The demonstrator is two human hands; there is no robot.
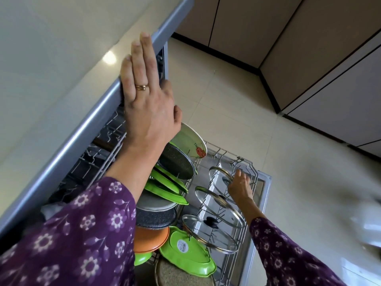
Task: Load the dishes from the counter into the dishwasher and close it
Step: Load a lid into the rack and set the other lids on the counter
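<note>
Kitchen: pale tiled floor (288, 120), beige cabinets (329, 48) with dark plinths on the far side. Tabletop (51, 48) fills the top left, cream with a grey-blue front edge. Dishwasher (266, 195) sits under it, door dropped flat, lower rack (221, 150) pulled out over the door. Upper rack (99, 162) shows only partly under the tabletop edge; its contents are too dark to tell.

The dishes are in the lower rack. Left row stands on edge, far to near: white flowered plate (190, 141), speckled dark pan (179, 164), green plates (165, 182), two more pans, orange plate (149, 237). A green platter (187, 254) with a label sticker leans at the near end. Right row: three glass lids (218, 205) stood in the tines.

Both your arms are in purple flowered sleeves (82, 234). Your left hand (148, 104) lies flat over the tabletop's front edge, fingers (144, 54) straight and together, holding nothing. Your right hand (240, 187) is down at the far right corner of the lower rack, against the farthest lid. Its fingers look curled, but you can't tell from this view whether they grip the lid rim, the rack wire or nothing. Gold ring (141, 87) on the left hand.
</note>
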